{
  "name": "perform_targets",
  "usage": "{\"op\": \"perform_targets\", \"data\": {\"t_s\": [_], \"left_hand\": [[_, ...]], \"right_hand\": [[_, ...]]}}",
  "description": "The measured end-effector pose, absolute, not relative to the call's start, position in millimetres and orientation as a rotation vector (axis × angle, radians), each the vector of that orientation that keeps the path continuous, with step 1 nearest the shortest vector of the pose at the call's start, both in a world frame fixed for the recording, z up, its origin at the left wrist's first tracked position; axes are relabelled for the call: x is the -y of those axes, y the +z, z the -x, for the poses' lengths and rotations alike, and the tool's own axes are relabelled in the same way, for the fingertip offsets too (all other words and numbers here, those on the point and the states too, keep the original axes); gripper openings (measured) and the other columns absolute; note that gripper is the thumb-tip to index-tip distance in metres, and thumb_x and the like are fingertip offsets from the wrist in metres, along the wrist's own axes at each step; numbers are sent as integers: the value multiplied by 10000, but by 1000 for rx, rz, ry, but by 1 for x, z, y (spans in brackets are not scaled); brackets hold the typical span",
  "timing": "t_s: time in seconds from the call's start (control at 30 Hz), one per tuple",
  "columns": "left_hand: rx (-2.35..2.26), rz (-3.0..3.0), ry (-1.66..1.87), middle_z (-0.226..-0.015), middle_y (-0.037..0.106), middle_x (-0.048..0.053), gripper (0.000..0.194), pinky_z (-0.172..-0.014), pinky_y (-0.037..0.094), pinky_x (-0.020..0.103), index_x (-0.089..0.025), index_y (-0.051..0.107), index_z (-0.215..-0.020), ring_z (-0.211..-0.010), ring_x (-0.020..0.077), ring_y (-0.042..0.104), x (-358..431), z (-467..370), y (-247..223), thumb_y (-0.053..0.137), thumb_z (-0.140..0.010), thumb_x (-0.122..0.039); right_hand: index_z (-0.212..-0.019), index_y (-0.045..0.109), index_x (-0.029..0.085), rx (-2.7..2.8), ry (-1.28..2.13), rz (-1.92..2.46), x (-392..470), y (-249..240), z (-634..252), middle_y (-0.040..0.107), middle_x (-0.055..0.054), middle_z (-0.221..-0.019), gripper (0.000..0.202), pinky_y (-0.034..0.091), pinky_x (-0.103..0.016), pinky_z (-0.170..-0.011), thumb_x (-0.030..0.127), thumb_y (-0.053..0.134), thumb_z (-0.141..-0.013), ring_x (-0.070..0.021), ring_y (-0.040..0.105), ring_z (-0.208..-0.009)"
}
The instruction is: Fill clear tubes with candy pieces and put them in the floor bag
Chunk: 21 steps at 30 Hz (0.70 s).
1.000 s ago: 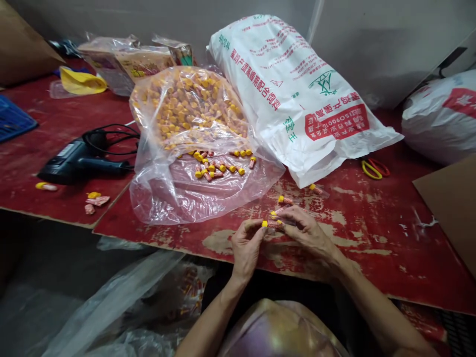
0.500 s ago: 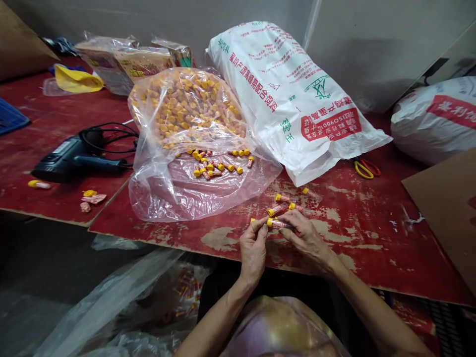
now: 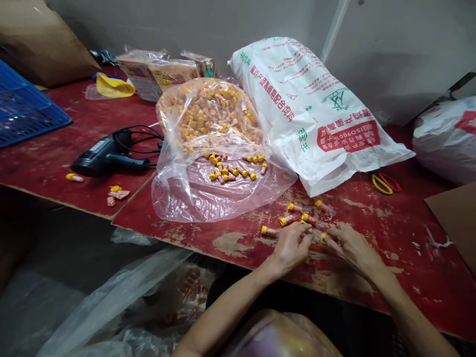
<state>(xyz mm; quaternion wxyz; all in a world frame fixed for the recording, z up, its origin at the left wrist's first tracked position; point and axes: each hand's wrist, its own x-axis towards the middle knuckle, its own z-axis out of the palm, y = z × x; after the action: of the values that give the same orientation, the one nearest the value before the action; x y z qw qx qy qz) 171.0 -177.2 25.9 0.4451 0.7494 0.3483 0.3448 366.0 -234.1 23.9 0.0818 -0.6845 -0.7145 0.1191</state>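
Observation:
Small red-printed tubes with yellow caps [image 3: 289,218] lie loose on the worn red table [image 3: 372,223], just beyond my hands. My left hand [image 3: 290,249] rests on the table, its fingertips pinching one end of a clear wrapper [image 3: 316,234]. My right hand [image 3: 352,246] is close on the right, fingers closed on a yellow-capped tube [image 3: 323,238] at the wrapper's other end. One more tube [image 3: 268,230] lies to the left of my left hand.
An open clear bag [image 3: 208,119] full of the same tubes sits behind, next to a white printed sack [image 3: 308,109]. A black heat gun [image 3: 107,156] with its cord, a blue crate [image 3: 22,109], scissors [image 3: 386,182] and cardboard [image 3: 453,218] are around. Plastic bags [image 3: 111,297] hang below the table edge.
My hands have come down from a raised tube onto the table, moved right and spread slightly apart. The view has shifted, so everything sits further right.

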Motion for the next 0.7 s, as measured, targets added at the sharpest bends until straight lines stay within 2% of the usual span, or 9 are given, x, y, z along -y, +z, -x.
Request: {"op": "perform_targets", "data": {"t_s": [0.07, 0.17, 0.27, 0.37, 0.43, 0.53, 0.6, 0.7], "left_hand": [[-1014, -1994, 867, -832, 689, 67, 188, -725, 504, 271, -180, 700, -894, -754, 168, 635, 156, -164, 34, 523, -845, -137], [-1259, -2123, 854, -889, 657, 105, 196, -737, 474, 296, -152, 673, -895, -805, 191, 614, 111, -144, 38, 483, -864, -118], [-1437, -2152, 803, -975, 611, 169, 204, -744, 445, 362, -108, 648, -919, -861, 254, 604, 59, -128, 29, 458, -848, -101], [-1754, -2317, 539, -1044, 588, 193, 239, -702, 440, 364, -100, 623, -991, -886, 292, 610, 16, -127, 13, 463, -878, -238], [-1903, -2442, 347, -1043, 598, 191, 310, -669, 438, 356, -105, 607, -1040, -881, 306, 619, -2, -129, 3, 428, -903, -318], [-1945, -2556, 254, -977, 627, 182, 325, -638, 422, 335, -101, 609, -1017, -848, 296, 630, -14, -128, -6, 332, -930, -245], [-1942, -2607, 268, -953, 635, 177, 333, -636, 411, 324, -100, 618, -969, -839, 278, 627, -16, -124, -9, 296, -924, -174], [-1883, -2668, 324, -923, 639, 164, 316, -665, 408, 317, -104, 628, -922, -845, 258, 614, -16, -116, -12, 313, -905, -128]], "right_hand": [[-712, 666, 178, 2233, 254, 2265, 229, 11, -376, 592, -87, -708, 204, 376, -281, -551, 232, 503, -822, -167, 528, -569], [-683, 641, 165, 2300, 218, 2336, 225, 0, -382, 583, -88, -697, 212, 340, -284, -544, 211, 488, -823, -154, 502, -540], [-730, 630, 183, 2239, 336, 2145, 226, 4, -385, 584, -64, -739, 238, 391, -286, -621, 259, 461, -878, -166, 541, -637], [-870, 630, 190, 1932, 295, 2063, 223, 5, -385, 584, -68, -848, 307, 449, -292, -708, 313, 361, -953, -176, 575, -768], [-985, 620, 179, 1779, 189, 2028, 219, -3, -382, 588, -98, -957, 319, 474, -311, -765, 282, 319, -965, -189, 585, -866], [-1095, 607, 183, 1778, 61, 1931, 211, -19, -380, 601, -120, -1077, 294, 468, -375, -866, 255, 364, -948, -224, 565, -1001], [-1107, 616, 185, 1767, -32, 1889, 199, -22, -387, 617, -115, -1072, 286, 455, -413, -893, 252, 400, -931, -239, 559, -1009], [-1088, 627, 142, 1650, -88, 1895, 158, -13, -411, 625, -120, -1043, 299, 456, -385, -908, 232, 392, -927, -223, 556, -992]]}}
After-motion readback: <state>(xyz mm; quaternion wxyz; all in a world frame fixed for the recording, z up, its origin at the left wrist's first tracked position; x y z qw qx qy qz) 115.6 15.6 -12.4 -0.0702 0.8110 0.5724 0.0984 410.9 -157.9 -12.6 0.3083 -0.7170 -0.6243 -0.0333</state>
